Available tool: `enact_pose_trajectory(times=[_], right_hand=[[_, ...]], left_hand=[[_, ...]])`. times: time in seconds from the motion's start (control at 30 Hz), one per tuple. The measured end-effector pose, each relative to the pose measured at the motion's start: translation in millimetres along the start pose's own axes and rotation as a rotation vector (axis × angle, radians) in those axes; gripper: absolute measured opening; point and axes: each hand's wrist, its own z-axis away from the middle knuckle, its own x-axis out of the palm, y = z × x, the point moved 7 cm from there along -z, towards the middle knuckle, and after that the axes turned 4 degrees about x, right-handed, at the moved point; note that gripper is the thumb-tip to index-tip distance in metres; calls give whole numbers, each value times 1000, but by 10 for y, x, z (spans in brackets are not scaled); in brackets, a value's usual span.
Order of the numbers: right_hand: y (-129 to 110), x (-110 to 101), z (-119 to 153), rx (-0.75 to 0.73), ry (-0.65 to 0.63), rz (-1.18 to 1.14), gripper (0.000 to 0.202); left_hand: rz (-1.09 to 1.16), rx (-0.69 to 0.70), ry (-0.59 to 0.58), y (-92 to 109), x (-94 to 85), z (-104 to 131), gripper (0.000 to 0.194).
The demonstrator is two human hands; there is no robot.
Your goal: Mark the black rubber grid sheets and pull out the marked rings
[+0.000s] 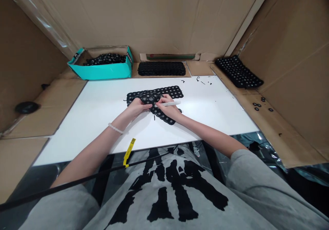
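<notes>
A black sheet with rows of light round holes (176,91) lies on the white board (205,117), with part of it bunched and folded under both hands. My left hand (138,109) pinches the bunched part from the left, thumb pointing right. Close beside it, my right hand (168,109) has its fingers closed round a white pen-like tool (172,103), whose tip is at the black sheet, too small to make out. A lower flap of the sheet (164,116) slants down to the right beneath my right hand.
A teal box (102,72) holding black pieces stands at the back left. A stack of black sheets (161,68) lies at the back centre, another perforated sheet (239,72) at the back right. Small black rings (256,109) and scraps lie rightward. A yellow-tagged cable (129,151) crosses in front.
</notes>
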Motion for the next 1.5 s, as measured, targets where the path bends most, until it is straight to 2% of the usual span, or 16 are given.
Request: enact_pose_trajectory(times=[0.17, 0.33, 0.47, 0.57, 0.7, 0.9, 1.07, 1.2, 1.5], right_hand=[[20, -77, -74, -1, 53, -18, 20], [74, -131, -136, 191, -81, -349, 28], [23, -165, -126, 182, -62, -439, 31], [56, -120, -119, 223, -86, -467, 32], [168, -57, -107, 320, -105, -470, 31], [189, -48, -80, 293, -80, -339, 22], [71, -65, -13, 252, -58, -280, 24], [-13, -66, 14, 191, -33, -239, 27], [157, -32, -49, 237, -25, -360, 26]], left_hand=[[-71, 32, -25, 27, -32, -61, 28], [-112, 59, -58, 158, 24, 14, 38], [-234, 164, 52, 223, 34, 77, 54], [-173, 88, 96, 102, 25, 56, 47], [-117, 33, 72, -7, 8, 17, 38], [-320, 112, 131, 45, -60, 43, 36], [-159, 81, 74, -33, -1, 16, 49], [-68, 43, 76, -99, -15, -13, 54], [-69, -6, 87, -143, -27, -27, 54]])
